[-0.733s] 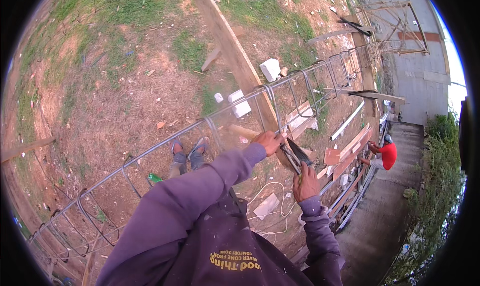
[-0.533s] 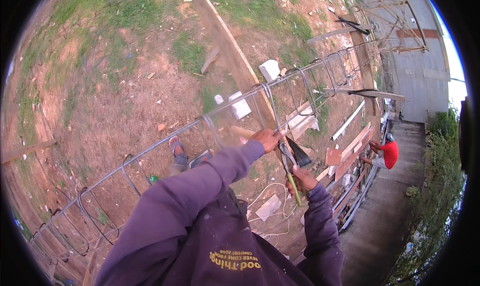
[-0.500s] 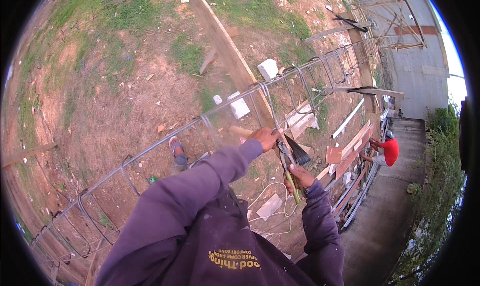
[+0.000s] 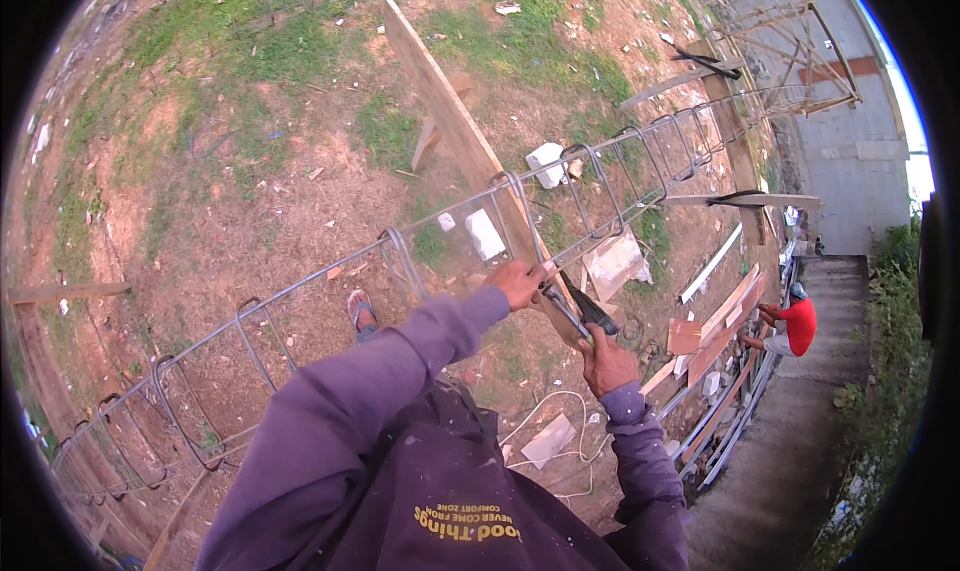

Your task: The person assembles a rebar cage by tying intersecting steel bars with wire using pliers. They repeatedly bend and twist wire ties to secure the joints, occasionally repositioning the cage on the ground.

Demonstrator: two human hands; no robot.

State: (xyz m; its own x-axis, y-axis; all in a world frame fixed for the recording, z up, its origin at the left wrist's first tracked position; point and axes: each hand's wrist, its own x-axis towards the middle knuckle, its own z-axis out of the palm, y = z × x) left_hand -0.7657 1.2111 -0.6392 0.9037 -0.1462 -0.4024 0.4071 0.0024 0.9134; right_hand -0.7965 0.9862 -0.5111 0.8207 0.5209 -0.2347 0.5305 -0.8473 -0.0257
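Note:
A long rebar cage (image 4: 330,269), steel bars with bent stirrups, runs diagonally across the view and rests over a wooden board (image 4: 450,111). My left hand (image 4: 518,283) is closed round a bar of the cage beside the board. Just right of it, my right hand (image 4: 608,363) grips a pair of pliers (image 4: 565,313), the jaws pointing up-left to the bar beside my left fingers. My right fingers mostly hide the handles. A bundle of black tie wire (image 4: 596,314) hangs at the board, next to the pliers. What the jaws bite on is too small to tell.
White blocks (image 4: 485,234) and a pale broken sheet (image 4: 615,263) lie on the ground beyond. A co-worker in a red shirt (image 4: 797,326) crouches at right by planks (image 4: 725,321) and metal lengths. A pale cord (image 4: 560,396) loops near my right forearm. My sandalled foot (image 4: 360,309) shows below the cage.
My right hand has moved up toward the bar. The pliers' handles, spread before, are now mostly inside my grip. My left hand stays on the bar, and the view has shifted slightly.

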